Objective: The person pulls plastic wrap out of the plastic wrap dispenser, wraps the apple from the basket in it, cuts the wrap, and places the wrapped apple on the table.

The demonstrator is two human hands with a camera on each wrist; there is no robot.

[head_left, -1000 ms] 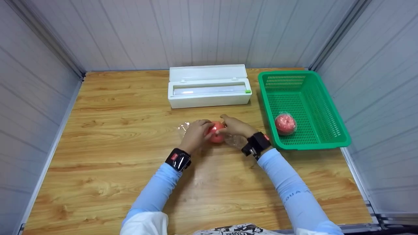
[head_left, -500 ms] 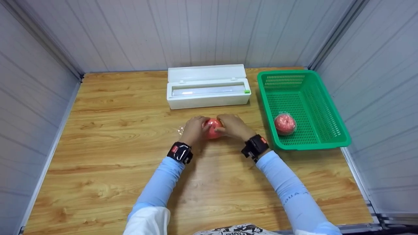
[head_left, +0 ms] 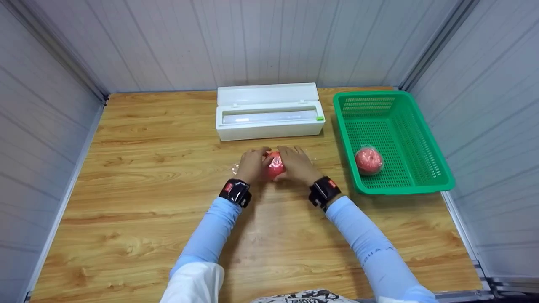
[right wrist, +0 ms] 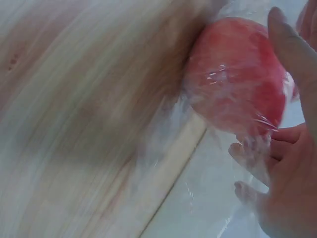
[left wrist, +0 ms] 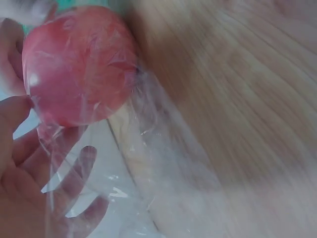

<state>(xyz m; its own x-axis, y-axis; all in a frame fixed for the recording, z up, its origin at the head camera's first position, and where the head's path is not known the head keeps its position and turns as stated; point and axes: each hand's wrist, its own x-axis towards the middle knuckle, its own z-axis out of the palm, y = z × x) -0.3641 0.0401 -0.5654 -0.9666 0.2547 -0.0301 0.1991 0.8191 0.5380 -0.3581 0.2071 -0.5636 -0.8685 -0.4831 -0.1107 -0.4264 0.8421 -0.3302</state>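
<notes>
A red apple point(head_left: 274, 166) sits on the wooden table point(head_left: 147, 189) just in front of the white cling film dispenser point(head_left: 269, 111). Clear cling film point(left wrist: 148, 129) is draped over it. My left hand point(head_left: 252, 165) cups its left side and my right hand point(head_left: 297, 165) cups its right side, with the fingers curled round it. The left wrist view shows the apple point(left wrist: 74, 64) under film with my left fingers point(left wrist: 29, 163) behind the sheet. Seen from the right wrist, the apple point(right wrist: 237, 74) lies between the thumb point(right wrist: 292, 44) and fingers point(right wrist: 277, 198).
A green plastic basket point(head_left: 406, 188) stands at the right edge of the table with a film-wrapped apple point(head_left: 368, 160) inside. The dispenser's lid is open at the back. Grey panel walls enclose the table on three sides.
Both hands have drawn closer together around the apple. The loose film that lay under the right hand has been gathered against the fruit.
</notes>
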